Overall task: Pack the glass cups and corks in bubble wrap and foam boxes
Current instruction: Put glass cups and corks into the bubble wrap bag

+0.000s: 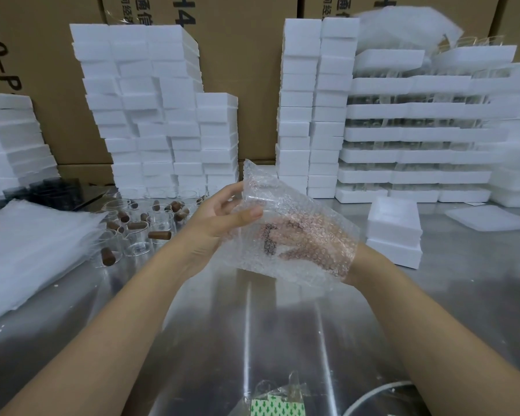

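Currently wrapping 1 glass cup [254,199]: left hand [219,217] pinches the bubble wrap [297,211] around it above the table [252,325]. The right hand [359,261] lies beneath, grip unclear. Next comes folding shut, then the foam box [394,226].

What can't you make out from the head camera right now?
Head view:
- Right hand: veiled by the bubble wrap; whether its fingers hold anything is unreadable.
- Dark shape inside the wrap: blurred by the bubbles; cork or not, unclear.
- Green-and-white sheet: cut off by the bottom edge.
- Cardboard box print: partly hidden behind foam boxes, partly cut by the top edge.
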{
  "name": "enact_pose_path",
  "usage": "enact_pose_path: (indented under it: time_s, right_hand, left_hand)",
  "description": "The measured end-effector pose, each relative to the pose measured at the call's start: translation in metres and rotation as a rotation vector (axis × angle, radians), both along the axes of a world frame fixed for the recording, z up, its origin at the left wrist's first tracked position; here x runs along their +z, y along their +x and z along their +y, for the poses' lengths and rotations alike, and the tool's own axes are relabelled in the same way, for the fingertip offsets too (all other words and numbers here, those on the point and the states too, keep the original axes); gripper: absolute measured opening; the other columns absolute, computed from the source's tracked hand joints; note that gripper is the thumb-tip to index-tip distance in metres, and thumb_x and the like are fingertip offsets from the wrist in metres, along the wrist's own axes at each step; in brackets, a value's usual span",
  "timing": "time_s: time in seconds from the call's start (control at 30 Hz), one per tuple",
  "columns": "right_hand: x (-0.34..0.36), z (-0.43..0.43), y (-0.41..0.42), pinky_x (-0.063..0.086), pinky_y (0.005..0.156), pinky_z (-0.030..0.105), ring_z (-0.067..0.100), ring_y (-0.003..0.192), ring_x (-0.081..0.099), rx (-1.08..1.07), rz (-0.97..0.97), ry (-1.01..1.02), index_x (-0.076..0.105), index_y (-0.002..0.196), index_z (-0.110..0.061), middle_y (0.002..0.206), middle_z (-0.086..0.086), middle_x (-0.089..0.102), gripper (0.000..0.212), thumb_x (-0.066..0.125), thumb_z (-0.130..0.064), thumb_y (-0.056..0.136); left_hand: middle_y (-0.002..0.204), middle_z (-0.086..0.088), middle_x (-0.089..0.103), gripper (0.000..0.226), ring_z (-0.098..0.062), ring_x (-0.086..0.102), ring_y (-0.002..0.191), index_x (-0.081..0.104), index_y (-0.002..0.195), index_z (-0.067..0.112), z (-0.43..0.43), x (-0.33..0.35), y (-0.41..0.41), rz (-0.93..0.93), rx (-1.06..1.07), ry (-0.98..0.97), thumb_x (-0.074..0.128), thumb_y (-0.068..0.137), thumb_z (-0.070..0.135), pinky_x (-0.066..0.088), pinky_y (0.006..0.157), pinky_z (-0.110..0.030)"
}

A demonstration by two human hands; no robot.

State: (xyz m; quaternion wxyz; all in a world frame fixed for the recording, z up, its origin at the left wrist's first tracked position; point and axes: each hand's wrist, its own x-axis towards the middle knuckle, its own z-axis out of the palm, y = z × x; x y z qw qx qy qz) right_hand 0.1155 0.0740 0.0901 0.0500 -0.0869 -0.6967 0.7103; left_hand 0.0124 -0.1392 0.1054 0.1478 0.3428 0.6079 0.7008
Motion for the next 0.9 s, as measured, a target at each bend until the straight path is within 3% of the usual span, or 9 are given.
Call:
enact_pose_path:
  time_s: [0.17, 0.27, 0.33, 0.4, 0.47, 0.57, 0.7, 0.8, 0.9]
  right_hand:
    - [0.002, -0.001, 0.002, 0.049, 0.042, 0.016, 0.008, 0.044, 0.066, -0.056, -0.048, 0.129, 0.06, 0.077, -0.005, 0.053, 0.001, 0.068, 0.033, 0.048, 0.008, 0.104]
    - [0.004, -0.001, 0.001, 0.043, 0.04, 0.009, 0.008, 0.052, 0.058, -0.084, -0.111, 0.263, 0.053, 0.072, -0.009, 0.069, 0.005, 0.057, 0.04, 0.042, 0.007, 0.107]
    - [0.006, -0.003, 0.0, 0.039, 0.04, 0.007, 0.009, 0.059, 0.053, -0.1, -0.148, 0.246, 0.049, 0.071, -0.012, 0.073, 0.002, 0.05, 0.042, 0.041, 0.007, 0.107]
    - [0.006, -0.002, 0.0, 0.039, 0.041, 0.007, 0.005, 0.055, 0.053, -0.126, -0.163, 0.221, 0.05, 0.069, -0.016, 0.061, -0.003, 0.055, 0.045, 0.044, 0.009, 0.106]
    - [0.005, -0.004, 0.003, 0.04, 0.038, 0.009, -0.001, 0.045, 0.057, -0.114, -0.122, 0.259, 0.052, 0.068, -0.015, 0.05, -0.006, 0.057, 0.046, 0.043, 0.012, 0.105]
    - [-0.006, 0.002, -0.002, 0.048, 0.039, 0.015, 0.016, 0.064, 0.062, -0.104, -0.025, 0.141, 0.051, 0.077, -0.013, 0.071, 0.004, 0.061, 0.041, 0.034, 0.007, 0.109]
    - [-0.009, 0.004, -0.004, 0.051, 0.041, 0.017, 0.007, 0.043, 0.065, -0.074, -0.018, 0.132, 0.057, 0.081, -0.008, 0.049, -0.004, 0.067, 0.035, 0.04, 0.009, 0.106]
    - [-0.006, 0.001, -0.004, 0.048, 0.041, 0.014, 0.015, 0.055, 0.064, -0.097, -0.03, 0.103, 0.055, 0.075, -0.008, 0.065, 0.006, 0.063, 0.039, 0.038, 0.009, 0.107]
    - [-0.008, -0.001, -0.008, 0.048, 0.045, 0.011, 0.004, 0.049, 0.064, -0.051, -0.04, 0.081, 0.058, 0.076, -0.008, 0.07, 0.007, 0.062, 0.036, 0.046, 0.011, 0.104]
  left_hand:
    - [0.146, -0.001, 0.068, 0.088, -0.022, 0.06, 0.14, 0.06, 0.148, 0.032, 0.007, 0.0, 0.004, -0.047, 0.012, 0.044, 0.095, 0.067, 0.043, 0.033, 0.126, -0.056]
    - [0.14, -0.003, 0.072, 0.078, -0.023, 0.065, 0.134, 0.064, 0.144, 0.03, 0.011, -0.004, 0.004, -0.051, -0.005, 0.082, 0.093, 0.072, 0.037, 0.036, 0.125, -0.056]
    - [0.145, -0.003, 0.068, 0.085, -0.023, 0.059, 0.142, 0.064, 0.144, 0.031, 0.014, -0.005, 0.005, -0.071, 0.02, 0.101, 0.098, 0.067, 0.04, 0.034, 0.126, -0.056]
    - [0.152, -0.005, 0.063, 0.095, -0.025, 0.052, 0.148, 0.063, 0.146, 0.031, 0.016, -0.005, 0.006, -0.098, 0.054, 0.113, 0.101, 0.061, 0.045, 0.033, 0.127, -0.056]
    - [0.148, -0.004, 0.066, 0.083, -0.025, 0.057, 0.143, 0.063, 0.146, 0.026, 0.016, -0.005, 0.006, -0.099, 0.046, 0.11, 0.096, 0.072, 0.041, 0.034, 0.126, -0.056]
    - [0.142, -0.007, 0.071, 0.063, -0.028, 0.064, 0.136, 0.065, 0.145, 0.016, 0.012, -0.006, 0.004, -0.079, -0.045, 0.053, 0.084, 0.087, 0.029, 0.038, 0.124, -0.055]
    - [0.14, -0.013, 0.071, 0.057, -0.031, 0.066, 0.133, 0.063, 0.144, 0.008, 0.009, -0.006, 0.003, -0.072, -0.11, 0.038, 0.08, 0.091, 0.02, 0.052, 0.113, -0.045]
    - [0.138, -0.013, 0.072, 0.06, -0.029, 0.067, 0.132, 0.064, 0.143, 0.007, 0.011, -0.008, 0.002, -0.081, -0.107, 0.056, 0.082, 0.088, 0.022, 0.052, 0.114, -0.044]
    - [0.137, -0.015, 0.072, 0.064, -0.031, 0.067, 0.131, 0.063, 0.142, 0.002, 0.014, -0.01, 0.001, -0.102, -0.102, 0.074, 0.084, 0.085, 0.025, 0.051, 0.116, -0.045]
